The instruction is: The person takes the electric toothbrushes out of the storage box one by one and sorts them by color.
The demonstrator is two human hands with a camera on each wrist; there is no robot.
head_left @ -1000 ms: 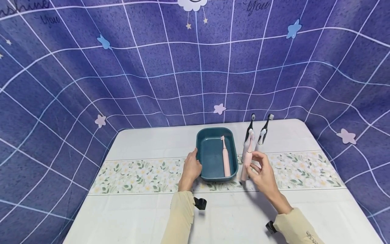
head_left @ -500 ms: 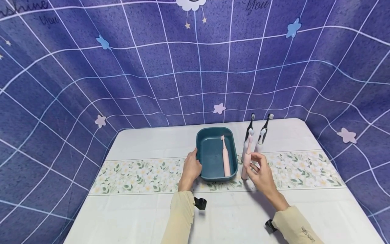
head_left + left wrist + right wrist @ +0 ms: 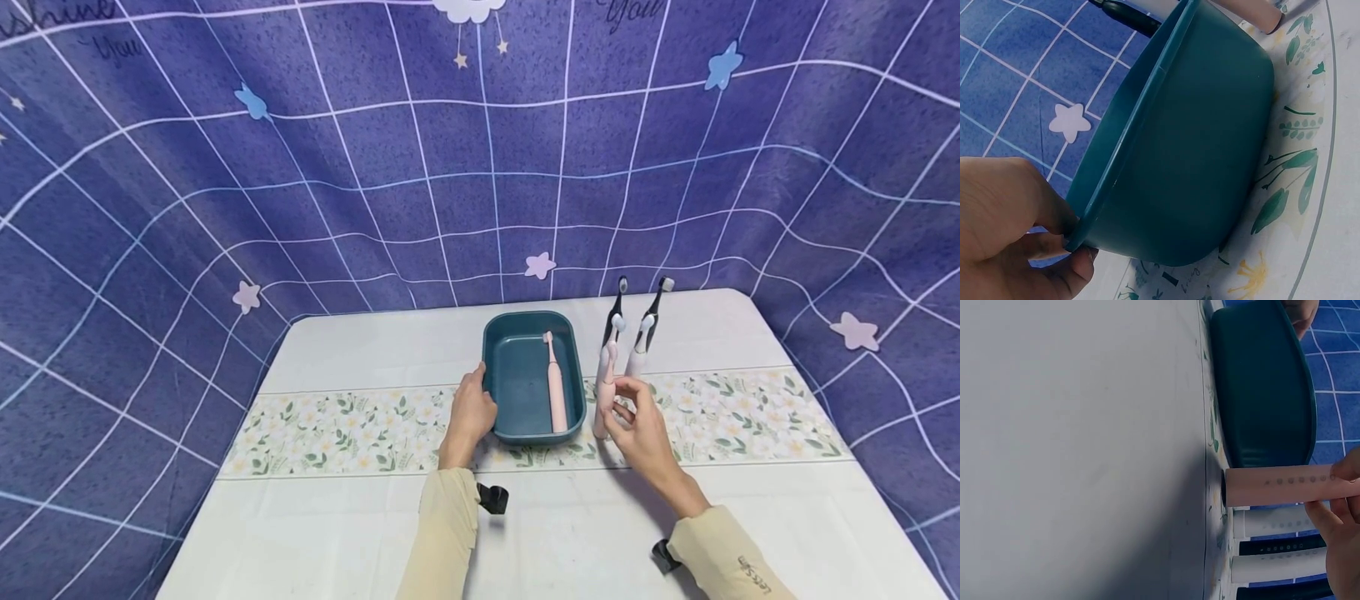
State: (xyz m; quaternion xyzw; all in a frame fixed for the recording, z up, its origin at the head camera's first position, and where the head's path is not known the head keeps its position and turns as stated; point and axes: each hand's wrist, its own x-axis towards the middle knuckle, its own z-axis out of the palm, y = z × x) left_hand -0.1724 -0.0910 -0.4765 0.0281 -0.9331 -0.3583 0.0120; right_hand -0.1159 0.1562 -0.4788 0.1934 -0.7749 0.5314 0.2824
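Note:
My right hand (image 3: 643, 432) pinches the handle of a pink electric toothbrush (image 3: 602, 417), held upright just right of a teal basin (image 3: 525, 441). In the right wrist view, the base of this pink toothbrush (image 3: 1272, 486) is at the tabletop. At the basin's left side my left hand (image 3: 471, 412) grips the rim, thumb and fingers on either side of it in the left wrist view. Inside the basin lies a second pink electric toothbrush (image 3: 557, 398), its head toward the back.
Two white electric toothbrushes, one (image 3: 637, 358) at the right, and two black ones, one (image 3: 652, 321) at the back, stand upright close behind the held one. A white tablecloth with a floral band (image 3: 337, 433) covers the table. A blue curtain (image 3: 420, 208) hangs behind.
The held pink toothbrush has come down and shifted slightly left and back, with my right hand following. My left hand and the basin have stayed put.

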